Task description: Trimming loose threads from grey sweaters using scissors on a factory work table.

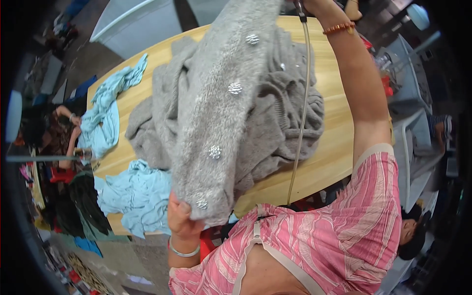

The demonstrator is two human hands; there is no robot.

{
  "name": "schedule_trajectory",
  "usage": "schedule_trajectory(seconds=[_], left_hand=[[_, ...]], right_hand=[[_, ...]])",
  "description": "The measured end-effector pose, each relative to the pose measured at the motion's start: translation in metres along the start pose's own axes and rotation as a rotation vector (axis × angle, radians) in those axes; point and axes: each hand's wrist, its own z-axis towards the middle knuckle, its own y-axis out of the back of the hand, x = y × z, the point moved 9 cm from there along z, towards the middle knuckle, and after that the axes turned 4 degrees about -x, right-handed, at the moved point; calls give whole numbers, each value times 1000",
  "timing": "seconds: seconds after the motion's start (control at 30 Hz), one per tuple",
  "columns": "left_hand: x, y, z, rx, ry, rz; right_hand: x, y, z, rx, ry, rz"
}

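A grey knit cardigan (216, 113) with a row of shiny, faceted round buttons is held up lengthwise in front of me. My left hand (183, 219) is closed on its lower corner, thumb on top near the lowest button. My right hand (316, 5) is raised to the upper edge of the view, where its fingers are cut off. Beside that hand is the dark fitting of a thin clear hose (303, 93), which runs down past the cardigan to the table's near edge. Behind the cardigan lies a heap of grey knitwear (282, 113).
The heap rests on a light wood table (339, 98). Pale blue garments (135, 196) lie along its left side, where another person's hands (73, 130) touch one. Pale plastic bins stand beyond the table (137, 27) and at the right (408, 147).
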Motion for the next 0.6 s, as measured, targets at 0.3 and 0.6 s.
schedule_trajectory(seconds=[0.3, 0.6], left_hand=[[99, 94, 40, 28, 63, 1044], [63, -90, 103, 273, -769, 1670]], right_hand=[[-151, -5, -43, 219, -118, -996], [-189, 99, -229, -156, -219, -892]])
